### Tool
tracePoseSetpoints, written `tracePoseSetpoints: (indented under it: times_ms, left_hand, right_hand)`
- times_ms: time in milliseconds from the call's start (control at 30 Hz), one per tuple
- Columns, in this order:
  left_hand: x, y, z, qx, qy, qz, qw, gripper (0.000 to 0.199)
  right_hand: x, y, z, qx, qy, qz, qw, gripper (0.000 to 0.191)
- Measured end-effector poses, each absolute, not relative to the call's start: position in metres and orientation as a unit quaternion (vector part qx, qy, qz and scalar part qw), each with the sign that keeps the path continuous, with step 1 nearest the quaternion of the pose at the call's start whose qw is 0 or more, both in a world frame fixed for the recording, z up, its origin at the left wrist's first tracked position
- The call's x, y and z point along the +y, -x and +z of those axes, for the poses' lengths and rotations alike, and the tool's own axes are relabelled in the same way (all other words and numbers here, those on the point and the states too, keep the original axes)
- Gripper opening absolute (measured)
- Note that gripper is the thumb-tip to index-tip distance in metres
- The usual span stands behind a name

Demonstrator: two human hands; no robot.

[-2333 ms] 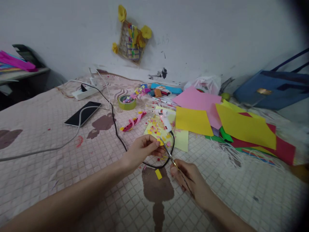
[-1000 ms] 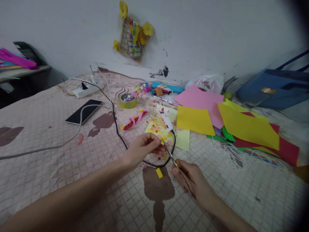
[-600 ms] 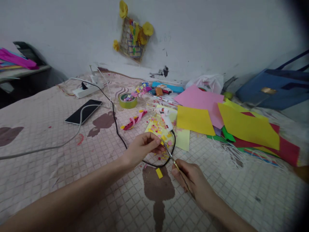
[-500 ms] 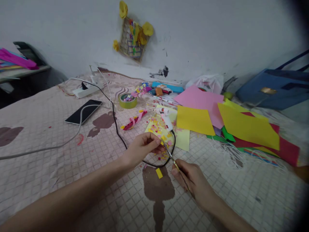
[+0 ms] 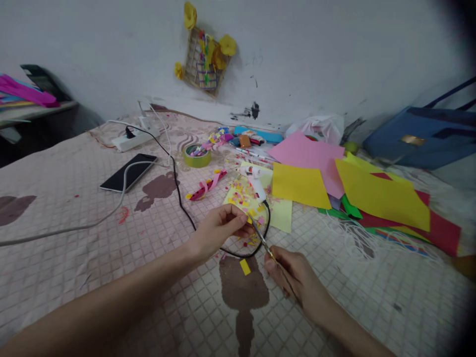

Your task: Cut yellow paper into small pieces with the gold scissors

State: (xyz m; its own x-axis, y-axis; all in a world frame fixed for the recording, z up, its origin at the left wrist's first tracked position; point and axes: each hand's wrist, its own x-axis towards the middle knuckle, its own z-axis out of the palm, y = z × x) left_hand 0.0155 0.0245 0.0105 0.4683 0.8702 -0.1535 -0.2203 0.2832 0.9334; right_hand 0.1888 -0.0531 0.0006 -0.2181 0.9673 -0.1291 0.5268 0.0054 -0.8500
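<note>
My right hand (image 5: 293,277) grips a pair of slim metal scissors (image 5: 265,243), their blades pointing up and left. The blade tips meet the fingertips of my left hand (image 5: 226,223), which is closed in a pinch. A small yellow piece (image 5: 251,213) shows at those fingertips, partly hidden and hard to tell from the scraps behind. Just below, a yellow rectangle (image 5: 245,267) lies on the patterned tablecloth (image 5: 178,302). Beyond my hands a white glue gun (image 5: 256,186) rests on a pale yellow sheet (image 5: 281,218) strewn with pink and yellow scraps.
The glue gun's black cord (image 5: 181,203) loops past my hands to a white power strip (image 5: 136,140). A phone (image 5: 129,172), green tape roll (image 5: 197,157) and pink decorated strip (image 5: 206,185) lie left. Coloured sheets (image 5: 386,193) and white string (image 5: 357,240) lie right, near a blue bag (image 5: 420,134).
Very little differs. Both hands keep their places, and the scissors in my right hand shift only slightly.
</note>
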Motion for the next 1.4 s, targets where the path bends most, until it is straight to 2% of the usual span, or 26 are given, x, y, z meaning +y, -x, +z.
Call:
tracePoseSetpoints:
  times_ms: [200, 633, 1400]
  left_hand:
    - [0.025, -0.015, 0.011, 0.355, -0.464, 0.379, 0.718, 0.018]
    - [0.021, -0.017, 0.008, 0.34, -0.438, 0.381, 0.74, 0.021]
    - [0.023, -0.015, 0.009, 0.315, -0.448, 0.372, 0.75, 0.018]
  right_hand:
    - [-0.052, -0.19, 0.0, -0.665, 0.568, 0.414, 0.251, 0.036]
    - [-0.055, -0.188, -0.002, -0.631, 0.564, 0.458, 0.271, 0.04]
    - [-0.058, -0.187, -0.009, -0.653, 0.557, 0.428, 0.281, 0.036]
